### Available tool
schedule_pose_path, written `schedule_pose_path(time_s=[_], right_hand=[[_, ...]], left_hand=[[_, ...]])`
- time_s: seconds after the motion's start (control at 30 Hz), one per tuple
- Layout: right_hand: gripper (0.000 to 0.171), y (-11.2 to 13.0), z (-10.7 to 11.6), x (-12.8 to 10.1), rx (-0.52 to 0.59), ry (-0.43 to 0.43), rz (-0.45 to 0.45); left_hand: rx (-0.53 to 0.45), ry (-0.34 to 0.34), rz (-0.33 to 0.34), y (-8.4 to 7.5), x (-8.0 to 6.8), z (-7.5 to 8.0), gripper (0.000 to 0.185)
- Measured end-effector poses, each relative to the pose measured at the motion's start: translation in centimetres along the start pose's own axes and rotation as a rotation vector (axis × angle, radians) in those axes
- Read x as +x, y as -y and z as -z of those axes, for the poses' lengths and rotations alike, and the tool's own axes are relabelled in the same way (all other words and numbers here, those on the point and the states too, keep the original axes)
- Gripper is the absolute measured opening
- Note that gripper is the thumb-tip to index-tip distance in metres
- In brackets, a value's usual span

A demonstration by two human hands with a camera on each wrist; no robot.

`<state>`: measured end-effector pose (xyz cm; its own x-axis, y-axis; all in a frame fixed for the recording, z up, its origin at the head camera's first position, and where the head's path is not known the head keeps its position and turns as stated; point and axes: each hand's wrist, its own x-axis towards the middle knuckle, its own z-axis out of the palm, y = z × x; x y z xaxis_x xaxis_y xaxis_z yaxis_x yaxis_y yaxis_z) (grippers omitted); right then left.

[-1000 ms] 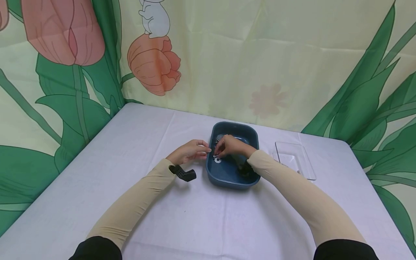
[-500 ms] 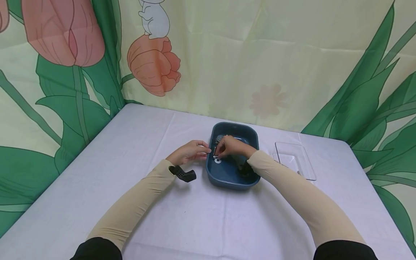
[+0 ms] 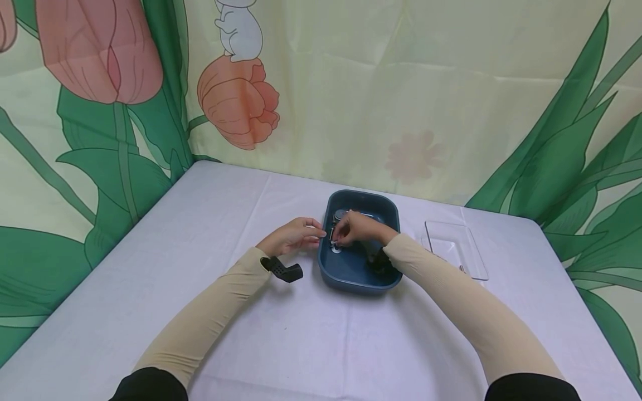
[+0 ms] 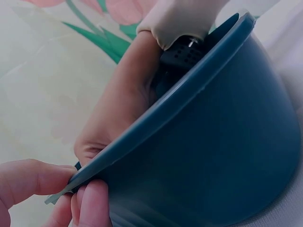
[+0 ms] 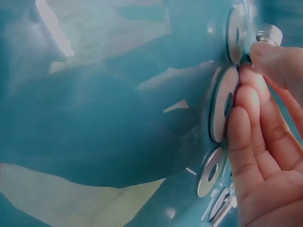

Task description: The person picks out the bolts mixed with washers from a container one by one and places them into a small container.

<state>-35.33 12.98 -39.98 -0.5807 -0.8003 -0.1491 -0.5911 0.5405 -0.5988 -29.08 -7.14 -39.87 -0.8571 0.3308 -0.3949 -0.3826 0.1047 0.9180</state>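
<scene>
A deep blue plastic basin stands on the table. My left hand pinches its left rim, thumb on top and fingers below, as the left wrist view shows. Inside the basin, my right hand reaches down along the left side. In the right wrist view its thumb and forefinger pinch a bolt with a knurled silver head; the shank is mostly hidden. The other fingers lie against a large flat washer. A smaller washer, another washer and a second bolt are close by.
A clear shallow plastic tray lies right of the basin, partly behind the right sleeve, with a small metal piece in it. A white cloth covers the table. A printed curtain hangs behind.
My right fingertips have shifted slightly over the pale washer in the basin, covering more of it. The left hand keeps its place at the rim.
</scene>
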Motion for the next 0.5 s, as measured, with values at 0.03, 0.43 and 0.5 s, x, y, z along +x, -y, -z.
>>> schedule_pose_path(time_s=[0.03, 0.43, 0.5], right_hand=[[0.011, -0.05, 0.02, -0.02, 0.009, 0.000, -0.002], [0.014, -0.37, 0.30, -0.21, 0.138, 0.047, 0.002], [0.015, -0.52, 0.37, -0.16, 0.151, 0.055, -0.001]], left_hand=[[-0.001, 0.001, 0.001, 0.02, 0.01, 0.01, 0.009], [0.006, 0.002, 0.005, -0.07, -0.06, -0.06, 0.011], [0.009, -0.001, 0.005, -0.09, -0.05, -0.04, 0.011]])
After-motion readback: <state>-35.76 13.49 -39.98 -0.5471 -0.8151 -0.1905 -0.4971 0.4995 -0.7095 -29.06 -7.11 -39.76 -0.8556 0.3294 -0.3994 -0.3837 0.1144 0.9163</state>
